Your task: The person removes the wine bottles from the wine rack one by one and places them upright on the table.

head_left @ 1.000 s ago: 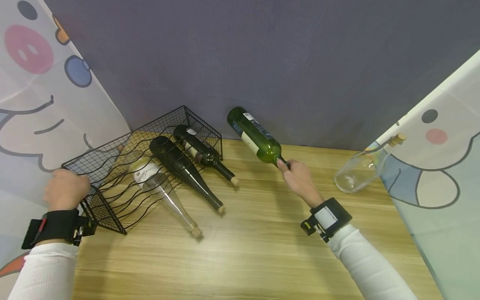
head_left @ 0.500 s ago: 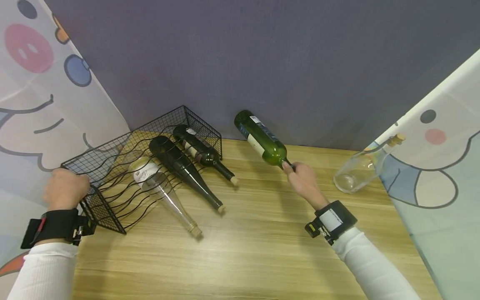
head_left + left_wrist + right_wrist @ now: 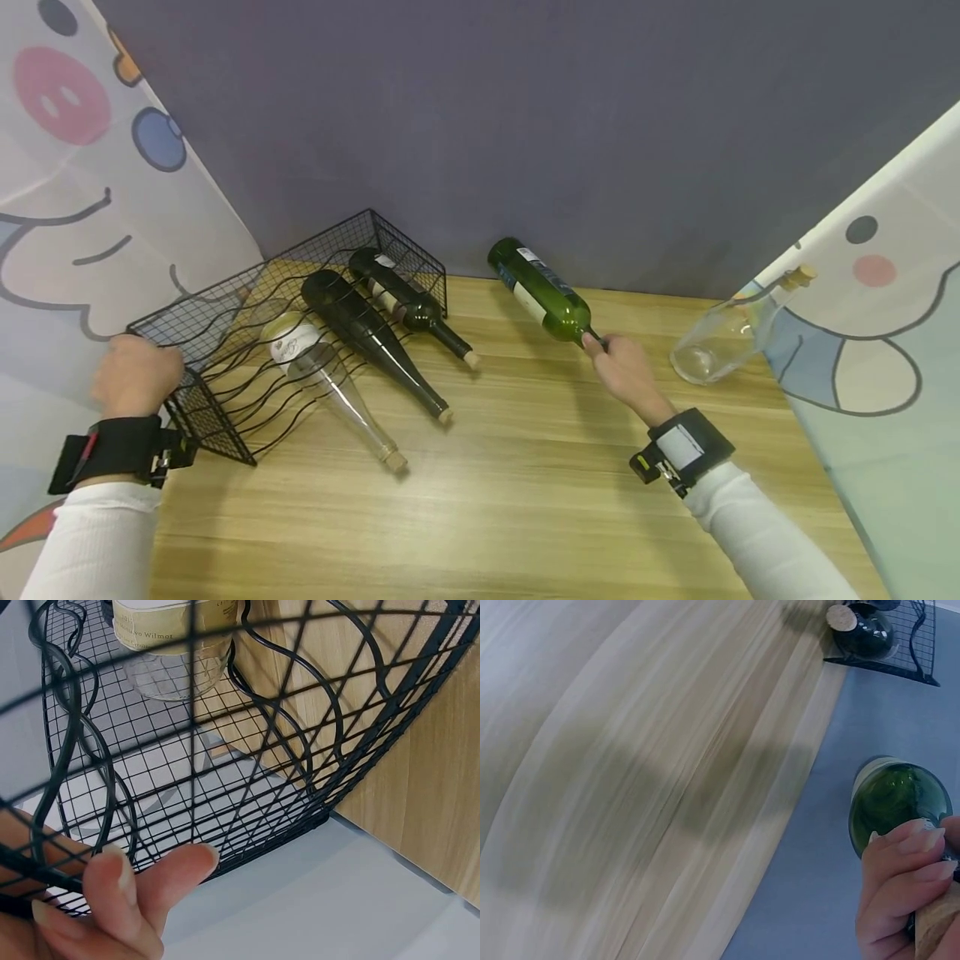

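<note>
My right hand [image 3: 628,373] grips the neck of a green wine bottle [image 3: 542,287], its base tilted up toward the back wall. In the right wrist view, fingers [image 3: 900,889] curl round that neck near a cork [image 3: 939,924]. At the left, my left hand [image 3: 138,373] grips the near left end of a black wire wine rack [image 3: 206,412]; its fingers [image 3: 176,874] bend over the wire in the left wrist view. Lying in the rack, necks toward me, are a clear bottle [image 3: 345,400], a tall dark bottle [image 3: 375,342] and a shorter dark bottle [image 3: 412,307].
A clear corked bottle [image 3: 723,337] leans at the right side of the wooden table [image 3: 480,517]. A grey wall [image 3: 525,125] stands behind. Cartoon-printed sheets [image 3: 847,367] line the left and right sides.
My right hand has moved right and slightly toward me, lowering the green wine bottle a little. The left hand stays on the rack, and the bottles in it have not moved.
</note>
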Tool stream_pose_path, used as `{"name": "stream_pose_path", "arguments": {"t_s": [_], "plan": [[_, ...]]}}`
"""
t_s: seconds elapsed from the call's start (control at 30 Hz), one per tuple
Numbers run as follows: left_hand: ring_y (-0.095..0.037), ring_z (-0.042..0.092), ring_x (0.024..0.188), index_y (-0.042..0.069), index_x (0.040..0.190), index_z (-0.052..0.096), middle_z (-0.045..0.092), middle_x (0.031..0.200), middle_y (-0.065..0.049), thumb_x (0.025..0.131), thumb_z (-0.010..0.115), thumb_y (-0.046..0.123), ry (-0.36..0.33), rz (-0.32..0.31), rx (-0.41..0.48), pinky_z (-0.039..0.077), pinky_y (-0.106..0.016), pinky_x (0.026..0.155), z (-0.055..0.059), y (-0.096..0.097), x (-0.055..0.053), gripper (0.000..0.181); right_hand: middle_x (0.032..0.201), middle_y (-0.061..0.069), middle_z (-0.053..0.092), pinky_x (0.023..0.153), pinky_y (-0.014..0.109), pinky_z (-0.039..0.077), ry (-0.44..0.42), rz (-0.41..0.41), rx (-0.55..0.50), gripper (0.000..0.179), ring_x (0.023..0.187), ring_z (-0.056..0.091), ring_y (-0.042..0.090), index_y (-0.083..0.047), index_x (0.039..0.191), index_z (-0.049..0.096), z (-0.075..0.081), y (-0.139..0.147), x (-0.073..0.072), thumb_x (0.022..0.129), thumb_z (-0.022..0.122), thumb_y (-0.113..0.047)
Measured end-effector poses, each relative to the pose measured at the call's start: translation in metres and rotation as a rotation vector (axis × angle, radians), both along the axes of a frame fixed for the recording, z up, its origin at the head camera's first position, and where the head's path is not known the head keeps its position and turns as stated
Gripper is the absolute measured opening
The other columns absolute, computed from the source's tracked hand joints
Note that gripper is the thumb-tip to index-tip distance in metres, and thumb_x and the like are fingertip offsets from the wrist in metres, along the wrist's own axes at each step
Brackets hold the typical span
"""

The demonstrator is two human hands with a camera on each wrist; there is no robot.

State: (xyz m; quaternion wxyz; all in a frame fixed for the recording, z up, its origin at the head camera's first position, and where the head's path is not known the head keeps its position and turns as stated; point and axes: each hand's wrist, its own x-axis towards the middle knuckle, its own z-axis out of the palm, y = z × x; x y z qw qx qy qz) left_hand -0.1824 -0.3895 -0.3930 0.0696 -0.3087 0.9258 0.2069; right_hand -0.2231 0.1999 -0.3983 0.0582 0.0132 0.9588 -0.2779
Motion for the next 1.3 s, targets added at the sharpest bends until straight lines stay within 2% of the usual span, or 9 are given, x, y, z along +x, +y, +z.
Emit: {"name": "stream_pose_path", "arguments": {"t_s": [0.23,0.53,0.83,1.3], "plan": [[-0.064,0.046,0.103,-0.032,0.134,0.017,0.038,0.119,-0.054,0.094,0.03,0.022,-0.007,0.0,-0.008,0.044,-0.062,0.076,0.0,0.0,-0.001,0.069,0.065,0.004,0.049,0.057,0.03,0.036,-0.017,0.009,0.022,0.047,0.06,0.048,0.02,-0.007,0.076,0.054,-0.002,0.01,0.0,0.104,0.038,-0.04],[-0.064,0.046,0.104,-0.033,0.135,0.014,0.037,0.12,-0.055,0.095,0.03,0.023,-0.006,-0.004,-0.004,0.044,-0.062,0.076,-0.003,0.0,0.003,0.07,0.059,0.001,0.043,0.054,0.03,0.033,-0.02,0.034,0.044,0.045,0.054,0.042,0.018,-0.011,0.067,0.045,-0.002,0.015,-0.001,0.104,0.04,-0.037],[-0.064,0.047,0.102,-0.033,0.133,0.02,0.039,0.118,-0.054,0.094,0.032,0.022,0.016,-0.01,-0.004,0.043,-0.062,0.074,0.001,0.002,0.001,0.069,0.058,0.0,0.041,0.051,0.029,0.032,-0.043,0.035,0.055,0.046,0.052,0.04,0.017,-0.013,0.064,0.043,-0.003,0.018,0.003,0.103,0.041,-0.037],[-0.064,0.045,0.102,-0.032,0.136,0.013,0.038,0.117,-0.053,0.096,0.03,0.023,0.011,-0.005,0.008,0.042,-0.063,0.077,0.0,0.001,0.001,0.07,0.057,-0.001,0.042,0.05,0.028,0.032,-0.083,0.037,0.068,0.046,0.052,0.04,0.016,-0.014,0.064,0.045,-0.002,0.017,0.002,0.102,0.041,-0.04]]}}
